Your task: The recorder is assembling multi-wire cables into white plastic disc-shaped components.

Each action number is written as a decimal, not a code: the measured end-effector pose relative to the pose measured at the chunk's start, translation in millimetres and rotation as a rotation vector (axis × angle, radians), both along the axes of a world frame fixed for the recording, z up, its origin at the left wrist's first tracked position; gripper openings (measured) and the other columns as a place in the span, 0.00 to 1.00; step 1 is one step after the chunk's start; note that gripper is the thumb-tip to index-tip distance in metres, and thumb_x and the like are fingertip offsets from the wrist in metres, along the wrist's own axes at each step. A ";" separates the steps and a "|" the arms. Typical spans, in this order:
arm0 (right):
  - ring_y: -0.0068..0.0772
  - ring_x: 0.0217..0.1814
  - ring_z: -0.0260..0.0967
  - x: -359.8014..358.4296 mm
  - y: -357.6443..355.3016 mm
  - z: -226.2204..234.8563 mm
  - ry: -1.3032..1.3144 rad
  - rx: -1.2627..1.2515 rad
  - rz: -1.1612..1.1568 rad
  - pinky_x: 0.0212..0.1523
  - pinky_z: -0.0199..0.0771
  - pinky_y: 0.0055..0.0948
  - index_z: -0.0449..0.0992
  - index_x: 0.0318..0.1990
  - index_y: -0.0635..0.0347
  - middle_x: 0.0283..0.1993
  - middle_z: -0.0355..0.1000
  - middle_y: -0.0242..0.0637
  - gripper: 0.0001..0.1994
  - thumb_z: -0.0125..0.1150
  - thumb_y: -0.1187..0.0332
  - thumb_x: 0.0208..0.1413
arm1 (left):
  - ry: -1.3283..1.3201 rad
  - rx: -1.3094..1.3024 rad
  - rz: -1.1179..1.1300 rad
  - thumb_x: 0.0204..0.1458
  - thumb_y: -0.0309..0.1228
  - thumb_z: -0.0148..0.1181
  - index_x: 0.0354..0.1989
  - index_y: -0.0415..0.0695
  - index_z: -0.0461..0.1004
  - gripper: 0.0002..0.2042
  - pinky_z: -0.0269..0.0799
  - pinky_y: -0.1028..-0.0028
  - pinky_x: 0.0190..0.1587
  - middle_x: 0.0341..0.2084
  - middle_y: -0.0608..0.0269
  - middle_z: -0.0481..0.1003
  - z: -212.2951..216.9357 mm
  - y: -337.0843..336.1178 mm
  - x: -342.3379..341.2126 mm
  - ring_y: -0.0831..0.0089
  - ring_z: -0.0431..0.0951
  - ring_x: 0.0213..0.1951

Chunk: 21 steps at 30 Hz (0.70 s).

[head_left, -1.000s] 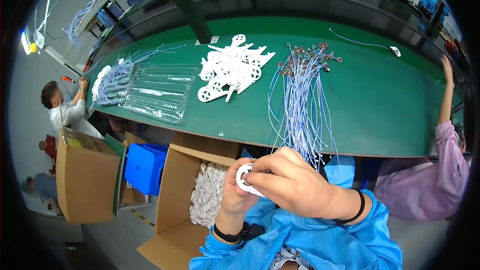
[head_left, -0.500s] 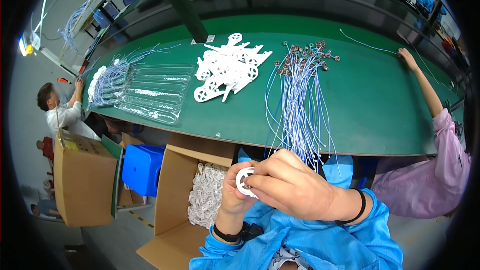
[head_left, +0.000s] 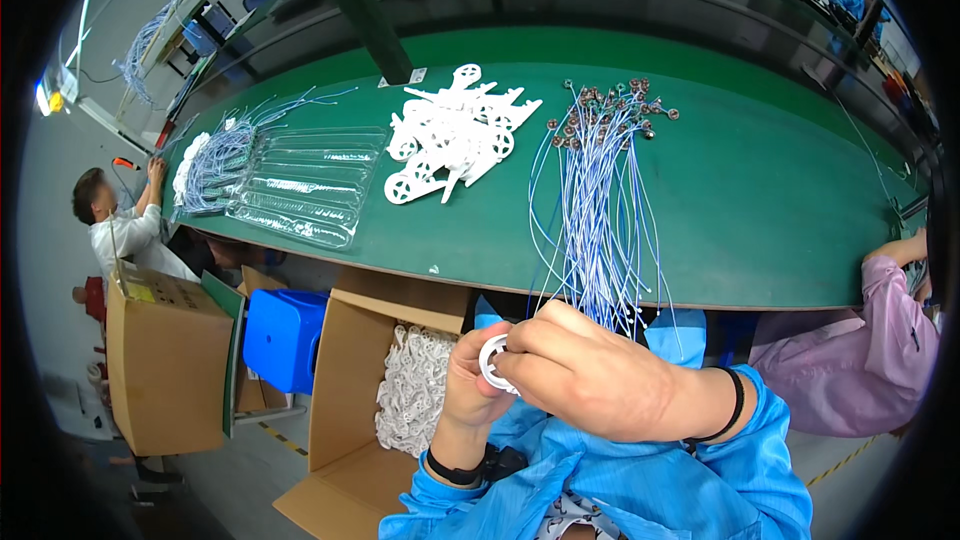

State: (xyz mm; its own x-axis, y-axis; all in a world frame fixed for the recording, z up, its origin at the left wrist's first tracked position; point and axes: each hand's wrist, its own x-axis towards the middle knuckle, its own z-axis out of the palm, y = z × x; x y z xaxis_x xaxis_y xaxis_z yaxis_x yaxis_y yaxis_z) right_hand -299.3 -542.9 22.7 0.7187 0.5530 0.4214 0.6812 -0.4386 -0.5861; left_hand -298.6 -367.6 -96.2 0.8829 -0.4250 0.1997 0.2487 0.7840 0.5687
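Between my hands, in front of my body, is a white round plastic part with spokes [head_left: 486,363]. My left hand [head_left: 467,385] grips its rim from the left, thumb and fingers bent around it. My right hand [head_left: 590,380] is closed over its right side, fingertips pressed into the ring's middle; whether they pinch something small there is hidden. Just beyond my hands a bundle of blue and white wires [head_left: 598,230] with small round brown ends lies on the green table [head_left: 740,210]. Left of the wires sits a pile of white plastic parts [head_left: 455,130] with spoked rings.
Clear plastic trays [head_left: 305,185] and a tangle of wires [head_left: 215,170] lie at the table's left. Below the edge, an open cardboard box [head_left: 345,390] holds many white parts, beside a blue stool [head_left: 285,340]. People sit at left and right, one in a pink sleeve [head_left: 885,310].
My right hand has turned slightly over the white part, which both hands still hold. At right, the co-worker's arm has drawn back from the table, and the wire held there is gone.
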 end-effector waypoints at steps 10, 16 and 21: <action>0.44 0.45 0.66 6.4 -9.5 1.7 0.098 0.128 -0.059 0.46 0.67 0.35 0.71 0.47 0.67 0.45 0.69 0.43 0.16 0.60 0.77 0.49 | 0.203 0.002 -0.068 0.51 0.47 0.60 0.62 0.37 0.55 0.36 0.70 0.65 0.53 0.53 0.53 0.68 6.0 -11.2 3.1 0.65 0.72 0.52; 0.42 0.42 0.66 12.7 -19.3 7.8 0.079 0.182 -0.064 0.44 0.68 0.32 0.71 0.45 0.67 0.40 0.69 0.41 0.16 0.60 0.78 0.45 | 0.164 -0.175 -0.200 0.52 0.47 0.60 0.62 0.37 0.57 0.35 0.72 0.66 0.50 0.51 0.52 0.69 -0.4 -7.1 6.5 0.65 0.73 0.51; 0.41 0.43 0.66 13.5 -18.1 8.0 0.074 0.170 -0.020 0.43 0.68 0.31 0.73 0.44 0.62 0.41 0.69 0.39 0.15 0.61 0.76 0.47 | 0.163 -0.066 -0.130 0.51 0.47 0.60 0.61 0.35 0.58 0.35 0.70 0.67 0.54 0.51 0.52 0.70 16.4 -12.8 1.5 0.65 0.72 0.52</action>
State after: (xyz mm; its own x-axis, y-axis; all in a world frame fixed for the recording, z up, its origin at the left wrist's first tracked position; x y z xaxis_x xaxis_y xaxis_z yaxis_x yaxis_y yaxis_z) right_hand -285.8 -561.1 30.6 0.7615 0.4637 0.4529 0.6254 -0.3420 -0.7014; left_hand -297.1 -380.4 -79.8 0.8443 -0.5281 0.0905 0.4344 0.7737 0.4612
